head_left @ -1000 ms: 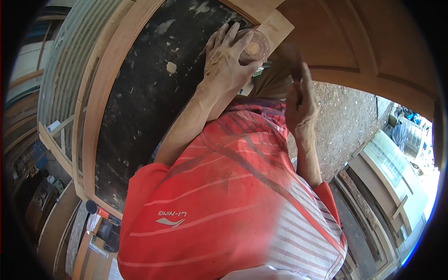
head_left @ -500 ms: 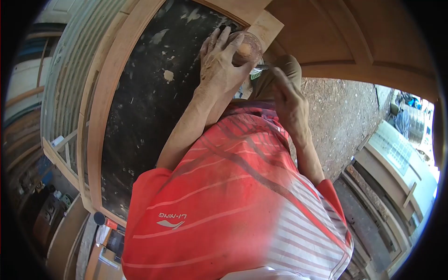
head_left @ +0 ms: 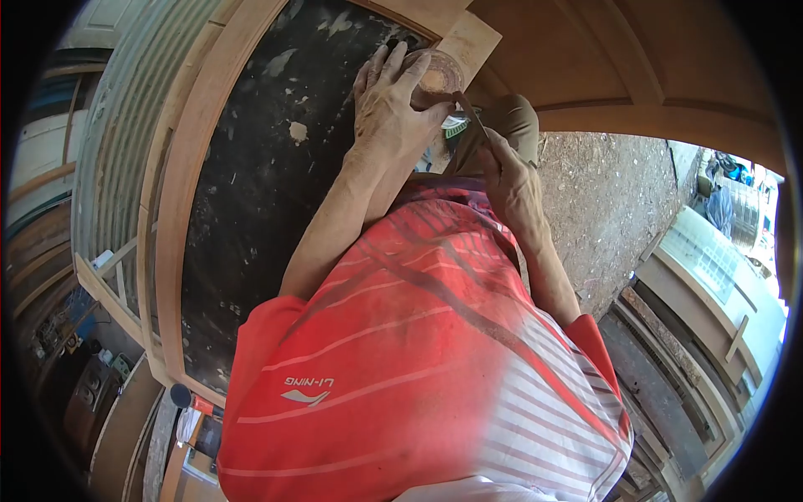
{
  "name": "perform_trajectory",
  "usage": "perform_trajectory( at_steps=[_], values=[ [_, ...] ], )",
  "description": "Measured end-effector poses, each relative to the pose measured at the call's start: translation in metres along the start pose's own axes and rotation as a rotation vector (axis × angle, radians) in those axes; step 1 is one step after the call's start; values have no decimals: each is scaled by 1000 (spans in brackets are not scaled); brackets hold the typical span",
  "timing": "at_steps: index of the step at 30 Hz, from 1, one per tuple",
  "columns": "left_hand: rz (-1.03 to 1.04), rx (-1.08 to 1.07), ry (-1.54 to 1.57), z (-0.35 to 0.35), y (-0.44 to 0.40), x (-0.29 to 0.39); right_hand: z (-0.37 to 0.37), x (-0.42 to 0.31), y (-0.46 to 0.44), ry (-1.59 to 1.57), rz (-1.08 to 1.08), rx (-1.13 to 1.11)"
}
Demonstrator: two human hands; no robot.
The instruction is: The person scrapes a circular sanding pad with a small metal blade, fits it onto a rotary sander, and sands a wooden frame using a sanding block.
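Since half a second ago, the thin, dark, straight strip (head_left: 473,117) in my right hand (head_left: 512,188) has tipped up until its end seems to meet the rim of the round, pale-centred, reddish-brown disc (head_left: 437,78). My right thumb and fingers are pinched together on that strip; my left hand (head_left: 386,121) is clamped on the disc, fingers over its left side, thumb along the near edge. I judge I'm working at the rim; the next move calls for a firm left hold, a measured right stroke and a left thumb kept clear. Dusty, mottled and ringed, the disc sits near the far end of the black, pale-spotted flat panel (head_left: 251,192), beside a pale tan wooden board (head_left: 474,43).
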State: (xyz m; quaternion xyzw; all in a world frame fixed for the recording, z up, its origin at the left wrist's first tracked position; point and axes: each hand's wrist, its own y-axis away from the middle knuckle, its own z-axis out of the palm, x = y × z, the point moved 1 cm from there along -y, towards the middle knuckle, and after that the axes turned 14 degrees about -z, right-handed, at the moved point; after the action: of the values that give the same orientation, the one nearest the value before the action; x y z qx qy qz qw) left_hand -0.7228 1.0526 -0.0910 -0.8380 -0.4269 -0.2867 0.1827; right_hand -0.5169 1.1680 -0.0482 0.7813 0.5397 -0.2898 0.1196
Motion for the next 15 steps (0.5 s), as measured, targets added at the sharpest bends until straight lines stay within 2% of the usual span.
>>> perform_trajectory(
  at_steps=[2,3,6,7,11,14,15],
  values=[
    [12,19,-9,3,-4,-4,-5,-15,-6,-50,-72,132],
    [20,4,-16,4,2,-6,-12,-25,-6,-111,25,142],
    [-5,3,-20,4,1,-3,-4,-14,-7,8,-126,127],
    [11,-4,-10,5,1,-3,1,-4,-4,72,70,-99],
    [18,13,-8,4,4,-9,-7,-23,-7,-87,-2,140],
    [32,16,-9,2,4,-2,-2,-11,-4,-5,-58,100],
    [21,12,2,1,3,1,-1,-2,-4,-2,133,-125]
  ],
)
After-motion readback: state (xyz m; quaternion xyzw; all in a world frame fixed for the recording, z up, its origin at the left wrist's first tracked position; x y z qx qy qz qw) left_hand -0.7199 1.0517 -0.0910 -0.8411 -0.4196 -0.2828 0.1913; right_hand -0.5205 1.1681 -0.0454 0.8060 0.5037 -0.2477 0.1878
